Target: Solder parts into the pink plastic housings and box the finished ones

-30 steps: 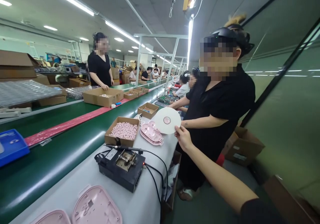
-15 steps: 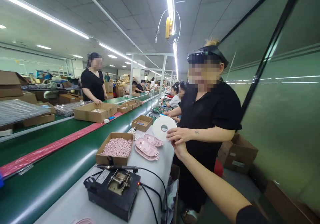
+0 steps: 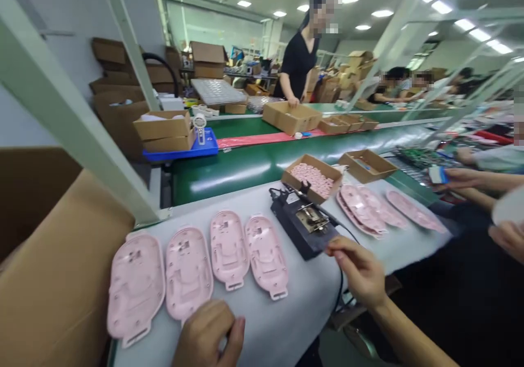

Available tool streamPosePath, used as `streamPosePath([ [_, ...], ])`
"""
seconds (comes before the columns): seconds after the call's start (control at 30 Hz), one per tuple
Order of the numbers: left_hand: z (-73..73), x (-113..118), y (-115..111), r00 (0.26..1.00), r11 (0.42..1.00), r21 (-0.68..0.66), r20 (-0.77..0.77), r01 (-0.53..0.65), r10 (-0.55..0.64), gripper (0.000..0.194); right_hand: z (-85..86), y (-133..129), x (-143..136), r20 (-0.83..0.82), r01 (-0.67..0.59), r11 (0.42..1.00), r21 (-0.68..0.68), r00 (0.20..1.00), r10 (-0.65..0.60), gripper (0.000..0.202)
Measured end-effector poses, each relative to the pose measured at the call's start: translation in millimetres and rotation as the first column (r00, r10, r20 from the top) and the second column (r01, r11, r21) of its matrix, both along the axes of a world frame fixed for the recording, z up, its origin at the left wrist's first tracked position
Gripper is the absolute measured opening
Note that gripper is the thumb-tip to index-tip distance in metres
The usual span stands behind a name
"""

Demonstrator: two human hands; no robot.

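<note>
My left hand [image 3: 208, 331] is low in the view, its fingers loosely bent and the thumb apart, over the lower end of a pink plastic shell [image 3: 189, 271]. Nothing shows in it. My right hand [image 3: 362, 274] has thumb and fingertips pinched together near the front corner of a black soldering station [image 3: 301, 222]; anything between the tips is too small to make out. Beside that shell lie more pink shells, one at far left [image 3: 137, 285] and two to the right, one nearest the station [image 3: 267, 255]. They lie in a row, inner side up.
Beyond the station stand a box of small pink parts [image 3: 313, 176] and a shallow cardboard box [image 3: 367, 165]. More shells [image 3: 360, 208] lie at right. A co-worker's hand [image 3: 510, 238] holds a white roll [image 3: 510, 206]. A large carton [image 3: 61, 279] and a metal post [image 3: 77, 99] border the left.
The view has swung left and down to the row of shells. My right hand has left the co-worker's hand and white roll and is now over the table. My left hand has come into view.
</note>
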State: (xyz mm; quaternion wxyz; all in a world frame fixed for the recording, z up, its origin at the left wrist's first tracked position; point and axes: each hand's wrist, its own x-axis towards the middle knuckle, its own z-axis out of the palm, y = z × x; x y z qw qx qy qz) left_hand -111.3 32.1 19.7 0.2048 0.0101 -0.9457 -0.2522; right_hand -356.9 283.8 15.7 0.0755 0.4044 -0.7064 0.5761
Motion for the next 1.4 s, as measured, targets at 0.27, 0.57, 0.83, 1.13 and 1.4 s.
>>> streamPosePath([
  [0.27, 44.6, -67, -58, 0.884, 0.932, -0.31, 0.36, -0.188, 0.298, 0.026, 48.3, -203, -9, -0.302, -0.118, 0.663, 0.74, 0.822, 0.483, 0.028],
  [0.57, 21.3, -104, -76, 0.899, 0.858, -0.502, 0.321, -0.107, 0.299, 0.033, 109.4, -165, -92, -0.409, 0.057, 0.7, 0.712, 0.844, 0.347, 0.024],
  [0.83, 10.4, -102, -79, 0.914, 0.829, -0.554, 0.29, -0.082, 0.284, 0.035, 125.3, -97, -90, -0.269, 0.022, 0.802, 0.597, 0.947, 0.175, 0.021],
  [1.13, -2.8, -99, -73, 0.894, 0.809, -0.579, 0.306, -0.098, 0.327, 0.033, 52.3, -272, -21, -0.034, -0.113, 0.237, 0.965, 0.84, 0.541, 0.035],
  [1.4, -6.8, -98, -73, 0.914, 0.814, -0.571, 0.267, -0.106, 0.306, 0.033, 52.4, -281, -32, 0.042, -0.113, 0.102, 0.988, 0.848, 0.529, 0.049],
])
